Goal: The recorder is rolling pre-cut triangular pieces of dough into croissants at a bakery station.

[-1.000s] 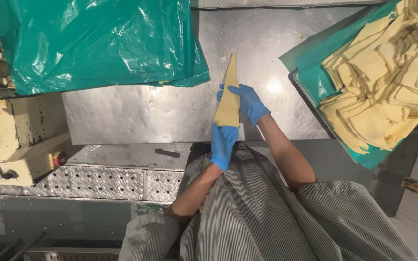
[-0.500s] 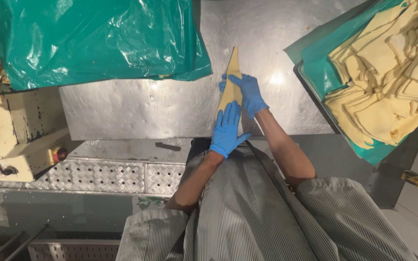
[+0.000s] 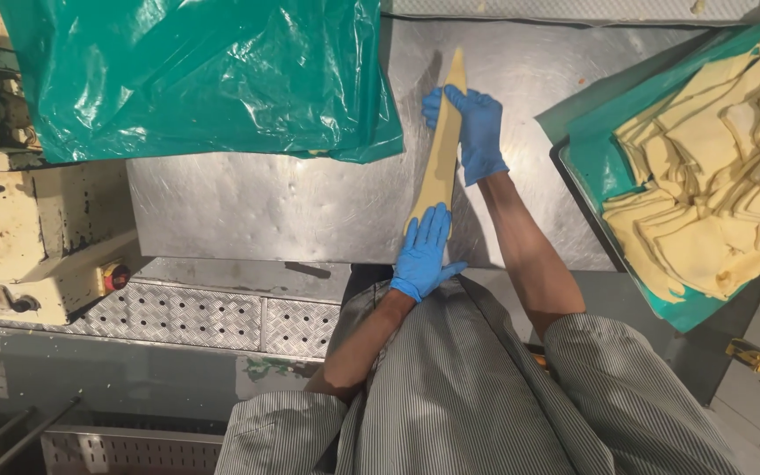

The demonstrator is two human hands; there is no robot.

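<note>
A long, narrow triangle of pale yellow dough [image 3: 440, 163] lies stretched on the steel table [image 3: 248, 207], its thin tip pointing away from me. My left hand [image 3: 424, 255], in a blue glove, presses flat on the wide near end. My right hand [image 3: 472, 132], also gloved in blue, rests on the far part of the strip near the tip, fingers laid along it. Both hands hold the dough down against the table.
A tray lined with green plastic [image 3: 609, 132] holds several cut dough pieces [image 3: 719, 185] at the right. A big green plastic sheet [image 3: 195, 75] covers something at the back left. A cream-coloured machine with a red button [image 3: 116, 277] stands left, a chequer-plate ledge [image 3: 213, 317] below.
The dough strip has grown longer. My right hand has slid away from me along it while my left hand stays on the near end.
</note>
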